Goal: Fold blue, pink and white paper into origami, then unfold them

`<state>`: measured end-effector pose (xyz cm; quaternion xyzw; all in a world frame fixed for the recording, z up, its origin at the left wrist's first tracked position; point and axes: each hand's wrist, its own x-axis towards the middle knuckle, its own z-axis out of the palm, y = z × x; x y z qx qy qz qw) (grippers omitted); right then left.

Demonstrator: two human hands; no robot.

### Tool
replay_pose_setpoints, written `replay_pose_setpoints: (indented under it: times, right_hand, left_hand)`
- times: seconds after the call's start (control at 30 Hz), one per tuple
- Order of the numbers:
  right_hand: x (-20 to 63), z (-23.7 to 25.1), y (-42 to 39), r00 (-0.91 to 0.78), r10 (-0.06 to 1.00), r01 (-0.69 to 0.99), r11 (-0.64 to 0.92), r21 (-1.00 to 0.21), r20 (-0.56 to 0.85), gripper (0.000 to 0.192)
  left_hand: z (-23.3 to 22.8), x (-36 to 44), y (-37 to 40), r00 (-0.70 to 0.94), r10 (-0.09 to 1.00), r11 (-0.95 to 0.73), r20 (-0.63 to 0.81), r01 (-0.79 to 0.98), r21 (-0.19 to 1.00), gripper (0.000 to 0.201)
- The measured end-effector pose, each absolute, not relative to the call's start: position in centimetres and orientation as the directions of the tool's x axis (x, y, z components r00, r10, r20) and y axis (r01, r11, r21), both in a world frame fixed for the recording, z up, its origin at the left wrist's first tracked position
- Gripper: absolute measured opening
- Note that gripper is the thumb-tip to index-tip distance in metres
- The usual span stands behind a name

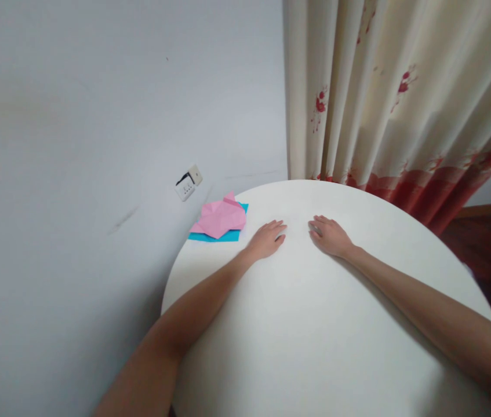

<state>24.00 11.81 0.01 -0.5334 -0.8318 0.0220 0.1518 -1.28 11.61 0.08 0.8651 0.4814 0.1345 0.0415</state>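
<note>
Pink paper (221, 217) (on blue sheet (214, 236)) beside left hand (266, 239).

The light was soft and even, neither bright nor dim, with a cool grey tone on the wall (97, 116). The round white table (315, 324) was the brightest surface, but it showed no hard glare. Soft shadows lay on the table just beside both forearms, and the wall near the table's left edge was darker. The view was strongly distorted: the table bulged like a dome, and the curtain (402, 87) above the table leaned and fanned outward. The forearms near the bottom edge looked stretched and a little blurred. The pink paper (222, 217) at the table's far left edge stayed reasonably sharp, its folds visible.
</note>
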Motion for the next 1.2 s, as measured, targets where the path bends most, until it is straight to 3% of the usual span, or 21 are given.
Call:
replay_pose_setpoints:
  times: [0.47, 0.77, 0.93, 1.07, 1.2]
  right_hand:
    - [24.1, -0.3, 12.1, -0.405, 0.873, 0.872, 0.458, -0.175, 0.271, 0.037]
    - [24.4, -0.1, 12.4, -0.386, 0.886, 0.87, 0.442, -0.218, 0.255, 0.038]
    - [24.4, -0.3, 12.6, -0.388, 0.875, 0.862, 0.456, -0.222, 0.29, 0.036]
    - [24.5, -0.5, 12.7, -0.394, 0.871, 0.856, 0.464, -0.226, 0.295, 0.036]
    - [24.5, -0.4, 12.7, -0.388, 0.877, 0.86, 0.455, -0.232, 0.283, 0.037]
  left_hand:
    - [0.0, -1.1, 11.6, 0.52, 0.821, -0.565, 0.237, 0.799, 0.204, 0.042]
    - [2.0, -4.4, 10.2, 0.692, 0.716, -0.694, 0.096, 0.687, 0.215, 0.045]
    - [2.6, -6.4, 10.5, 0.58, 0.773, -0.629, 0.257, 0.756, 0.183, 0.036]
    - [4.1, -8.6, 11.9, 0.378, 0.802, -0.495, 0.463, 0.854, 0.16, 0.033]
    - [5.2, -11.7, 12.9, 0.252, 0.817, -0.401, 0.519, 0.895, 0.197, 0.031]
